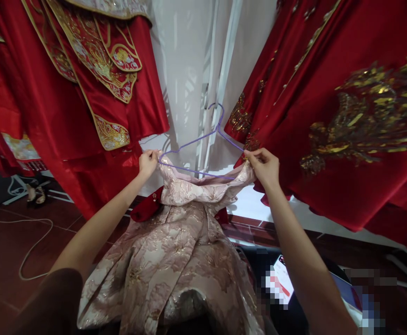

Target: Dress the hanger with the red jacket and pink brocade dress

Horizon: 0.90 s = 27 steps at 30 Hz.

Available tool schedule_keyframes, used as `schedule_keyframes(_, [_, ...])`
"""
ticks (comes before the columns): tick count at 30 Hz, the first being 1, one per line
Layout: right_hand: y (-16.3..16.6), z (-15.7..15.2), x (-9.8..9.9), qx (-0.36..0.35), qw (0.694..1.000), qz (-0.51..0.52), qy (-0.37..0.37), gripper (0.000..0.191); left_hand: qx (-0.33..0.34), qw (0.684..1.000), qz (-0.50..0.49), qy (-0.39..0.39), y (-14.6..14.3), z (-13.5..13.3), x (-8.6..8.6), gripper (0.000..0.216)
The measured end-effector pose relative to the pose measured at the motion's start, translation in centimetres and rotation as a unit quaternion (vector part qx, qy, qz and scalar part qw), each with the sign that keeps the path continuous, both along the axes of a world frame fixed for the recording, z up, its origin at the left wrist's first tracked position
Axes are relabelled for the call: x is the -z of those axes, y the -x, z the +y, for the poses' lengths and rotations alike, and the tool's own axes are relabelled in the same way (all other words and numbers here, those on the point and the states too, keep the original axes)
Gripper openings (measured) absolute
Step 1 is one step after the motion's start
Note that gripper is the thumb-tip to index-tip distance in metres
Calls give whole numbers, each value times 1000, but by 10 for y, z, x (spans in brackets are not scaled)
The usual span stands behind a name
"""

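Observation:
A pale pink brocade dress [175, 232] with a metallic floral pattern spreads out in front of me. Its off-shoulder neckline is stretched between my two hands. A purple wire hanger [196, 136] lies at the neckline, its hook pointing up and away. My left hand [149, 163] pinches the dress's left shoulder strap at the hanger's left end. At the opposite end, my right hand [264, 165] pinches the right strap beside the hanger's corner. Part of the hanger's right end is hidden by fabric and fingers.
Red gowns with gold embroidery [116, 79] hang at left, and a red sequined gown [364, 121] hangs at right. A white curtain [186, 60] and pole stand between. Dark shoes [36, 194] and a white cable [51, 232] are at lower left. A lit phone [282, 279] lies lower right.

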State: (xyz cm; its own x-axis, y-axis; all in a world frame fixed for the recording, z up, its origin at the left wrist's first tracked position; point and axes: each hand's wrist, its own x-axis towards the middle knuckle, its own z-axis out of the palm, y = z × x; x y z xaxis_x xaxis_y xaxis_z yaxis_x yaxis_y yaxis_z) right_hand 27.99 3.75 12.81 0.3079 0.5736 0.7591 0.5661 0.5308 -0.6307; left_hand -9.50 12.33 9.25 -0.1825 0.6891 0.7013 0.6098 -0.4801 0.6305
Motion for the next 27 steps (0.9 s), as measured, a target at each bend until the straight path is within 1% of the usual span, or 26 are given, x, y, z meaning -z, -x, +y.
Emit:
schedule_keyframes(2, [1, 1, 3, -17, 1000, 5, 6, 23, 44, 998, 14, -36, -16, -5, -17, 33])
schedule_keyframes(4, [1, 2, 5, -31, 999, 13, 5, 22, 100, 992, 52, -56, -30, -11, -31, 33])
schedule_keyframes(6, [0, 3, 6, -36, 999, 19, 2, 22, 128, 987, 79, -65, -40, -16, -39, 31])
schedule_keyframes(8, [-1, 2, 6, -32, 999, 16, 0, 22, 123, 988, 69, -63, -41, -17, -39, 30])
schedule_keyframes(11, [0, 0, 4, -4, 1000, 2, -7, 23, 87, 996, -2, -33, -29, -15, -28, 30])
schedule_keyframes(13, [2, -2, 3, 18, 1000, -5, -13, 23, 60, 996, -59, -2, -16, -11, -17, 30])
schedule_keyframes(16, [3, -5, 2, 42, 999, -17, -13, 23, 23, 990, -138, 32, 5, -8, 2, 31])
schedule_keyframes(18, [4, -5, 2, 53, 998, -25, -12, 23, 14, 984, -173, 49, 15, -7, 13, 32])
schedule_keyframes(20, [4, -5, 1, 61, 998, -29, -12, 23, 17, 981, -186, 60, 22, -7, 22, 33])
schedule_keyframes(23, [3, -5, 1, 60, 998, -31, -8, 23, 19, 980, -187, 60, 24, -9, 28, 33])
schedule_keyframes(27, [2, -3, 2, 40, 999, -20, 0, 24, -15, 978, -193, 72, 20, -12, 24, 30])
